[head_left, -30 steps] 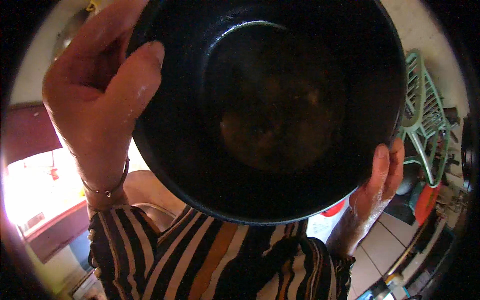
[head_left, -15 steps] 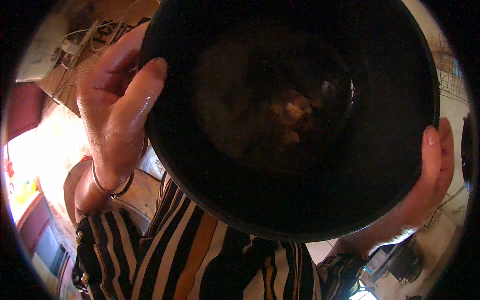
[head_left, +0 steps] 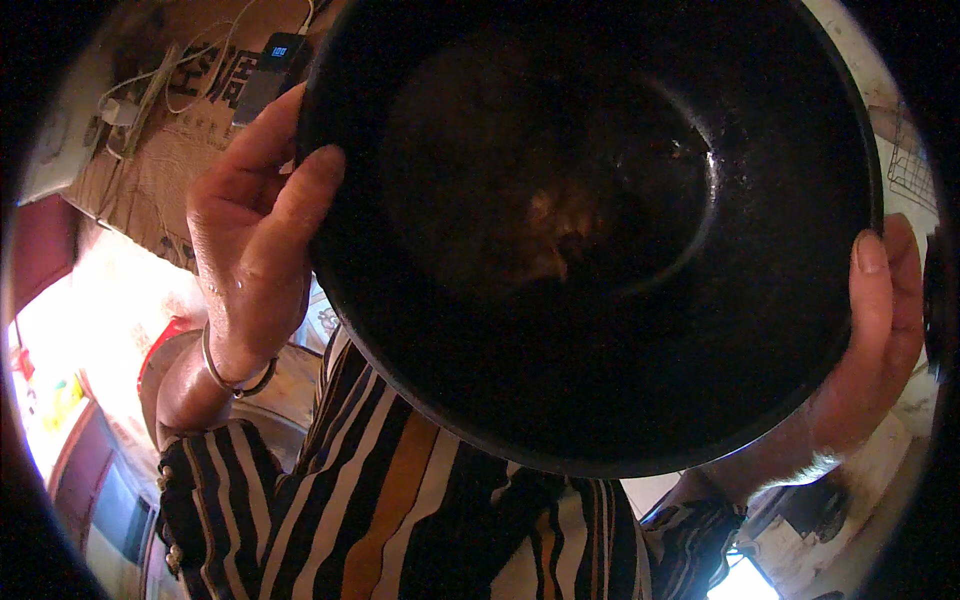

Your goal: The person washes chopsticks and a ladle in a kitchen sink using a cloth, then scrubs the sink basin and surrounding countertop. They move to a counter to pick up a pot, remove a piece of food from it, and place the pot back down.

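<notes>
A large round black basin (head_left: 600, 400) is held up close in front of me, tilted so its inside shows. My left hand (head_left: 255, 235), wet and wearing a bracelet, grips the left rim with the thumb over the edge. At the right rim my right hand (head_left: 880, 320) clasps the wall, thumb inside and fingers behind. Dark, shiny liquid seems to lie at the bottom; brownish patches (head_left: 560, 225) show there, and I cannot tell whether they are bits or reflections.
Behind my left hand are cardboard (head_left: 165, 165) with loose pale cables and a dark device (head_left: 280, 65) with a small lit display. A wire rack (head_left: 910, 170) stands at the far right. Bright light comes in at the left.
The basin has shifted slightly to the right and tilted, and the shine inside it has moved. Both hands moved with it. The lit device at upper left has come into view.
</notes>
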Available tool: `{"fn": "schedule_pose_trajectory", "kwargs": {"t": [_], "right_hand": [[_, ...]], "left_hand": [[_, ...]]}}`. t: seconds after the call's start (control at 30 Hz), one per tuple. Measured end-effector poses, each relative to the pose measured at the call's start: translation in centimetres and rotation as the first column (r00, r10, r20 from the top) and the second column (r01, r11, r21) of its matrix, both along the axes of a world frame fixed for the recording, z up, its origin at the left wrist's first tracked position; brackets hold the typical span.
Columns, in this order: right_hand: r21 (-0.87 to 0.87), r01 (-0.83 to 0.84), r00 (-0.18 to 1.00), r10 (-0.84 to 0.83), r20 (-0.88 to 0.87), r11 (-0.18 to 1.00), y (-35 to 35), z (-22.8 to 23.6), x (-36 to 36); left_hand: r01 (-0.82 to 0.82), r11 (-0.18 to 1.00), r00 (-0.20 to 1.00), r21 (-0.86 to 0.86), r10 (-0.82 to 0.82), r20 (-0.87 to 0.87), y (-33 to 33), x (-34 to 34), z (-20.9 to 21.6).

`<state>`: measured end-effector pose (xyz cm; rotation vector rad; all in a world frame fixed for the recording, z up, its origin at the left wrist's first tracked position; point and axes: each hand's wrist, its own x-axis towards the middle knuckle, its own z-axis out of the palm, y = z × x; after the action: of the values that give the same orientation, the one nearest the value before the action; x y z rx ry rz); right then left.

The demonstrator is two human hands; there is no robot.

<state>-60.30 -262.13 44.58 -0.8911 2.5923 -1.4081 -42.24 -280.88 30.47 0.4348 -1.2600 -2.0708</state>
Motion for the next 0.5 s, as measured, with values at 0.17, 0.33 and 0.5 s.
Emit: {"fn": "schedule_pose_trajectory", "kwargs": {"t": [0.17,0.33,0.5], "right_hand": [[0.014,-0.061,0.997,0.06,0.043,0.998,0.0,1.0,-0.2],[0.058,-0.084,0.992,0.078,0.103,0.995,1.8,0.4,-1.6],[0.231,0.154,0.981,-0.177,0.078,0.961,7.0,-3.7,-3.2]], "left_hand": [[-0.002,1.0,0.994,0.031,-0.001,0.107,-1.1,0.4,-1.5],[-0.034,0.979,0.975,-0.199,0.076,0.208,1.0,0.5,0.3],[-0.031,0.947,0.939,-0.32,0.137,0.316,1.9,-0.4,0.7]]}}
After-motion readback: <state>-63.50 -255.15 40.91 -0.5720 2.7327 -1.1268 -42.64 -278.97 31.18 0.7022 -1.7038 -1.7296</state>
